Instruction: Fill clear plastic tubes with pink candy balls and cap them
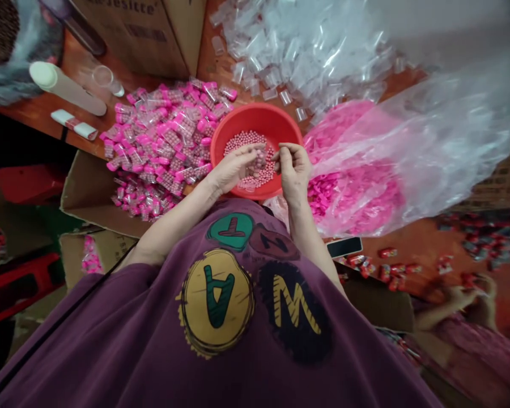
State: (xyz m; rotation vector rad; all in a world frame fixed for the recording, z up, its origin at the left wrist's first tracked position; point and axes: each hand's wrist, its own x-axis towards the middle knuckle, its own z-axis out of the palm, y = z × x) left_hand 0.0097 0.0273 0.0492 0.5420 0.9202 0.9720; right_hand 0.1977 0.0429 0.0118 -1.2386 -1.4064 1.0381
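Note:
Over a red plastic bowl (pixel 283 122) my left hand (pixel 233 170) has its fingers closed around a small clear container of pink beads (pixel 260 160). Loose pink beads (pixel 244 139) lie in the bowl below. Close by on the right, my right hand (pixel 295 170) is curled with thumb and fingers pinched; anything between them is too small to make out. Left of the bowl spreads a heap of small clear containers with pink caps (pixel 170 133), filled with beads. To the right, bright pink small pieces (pixel 357 187) lie in a clear plastic bag (pixel 425 153).
Clear empty tubes (pixel 297 51) are heaped behind the bowl. A cardboard box (pixel 153 39) and a white-capped bottle (pixel 66 88) stand back left. A phone (pixel 344 247) lies near small red items (pixel 393 275). Another person's hands (pixel 471 294) are at the lower right.

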